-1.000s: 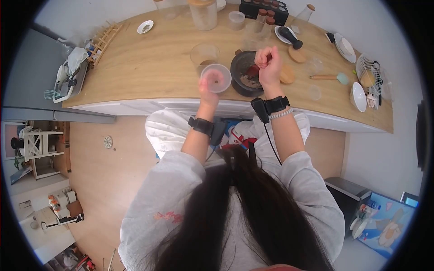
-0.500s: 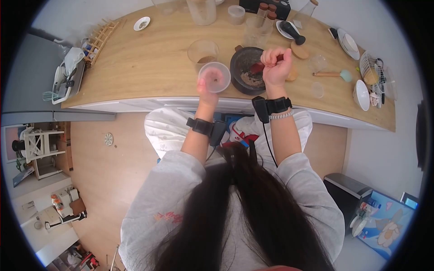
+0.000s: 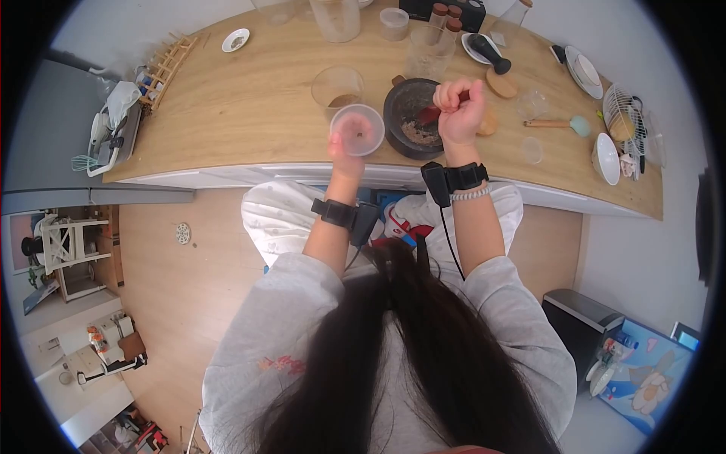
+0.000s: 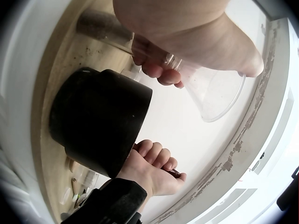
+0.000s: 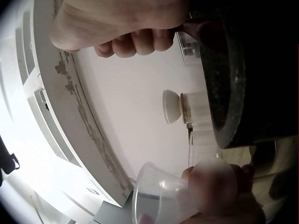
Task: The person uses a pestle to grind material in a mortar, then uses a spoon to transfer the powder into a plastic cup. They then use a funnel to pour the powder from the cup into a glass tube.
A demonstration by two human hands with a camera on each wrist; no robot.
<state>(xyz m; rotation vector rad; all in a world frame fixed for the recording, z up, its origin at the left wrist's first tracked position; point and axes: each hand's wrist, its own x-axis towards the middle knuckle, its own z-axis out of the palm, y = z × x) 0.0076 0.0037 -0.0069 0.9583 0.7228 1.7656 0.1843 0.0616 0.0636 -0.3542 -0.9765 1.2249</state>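
My left hand (image 3: pixel 345 157) holds a clear plastic funnel (image 3: pixel 368 144), its wide mouth facing up. In the left wrist view, fingers curl round the funnel's narrow neck. Just behind the funnel stands a clear glass (image 3: pixel 338 76) with brown powder at its bottom. My right hand (image 3: pixel 461 121) grips a dark red spoon (image 3: pixel 429 115), whose bowl is inside the black stone mortar (image 3: pixel 395 94). Crumbly brown powder (image 3: pixel 418 134) lies in the mortar. The spoon's handle is mostly hidden in the fist.
Behind the mortar are a clear glass jug (image 3: pixel 431 53) and cork-topped tubes (image 3: pixel 439 13). A black pestle (image 3: pixel 491 54) rests on a white plate (image 3: pixel 470 48). To the right lie a spatula (image 3: pixel 560 124) and a white bowl (image 3: pixel 605 159). A wooden rack (image 3: pixel 168 68) stands far left.
My right hand has shifted slightly right, bringing more of the spoon and the mortar's inside into sight. The left hand keeps the funnel in nearly the same place. The head view has moved slightly.
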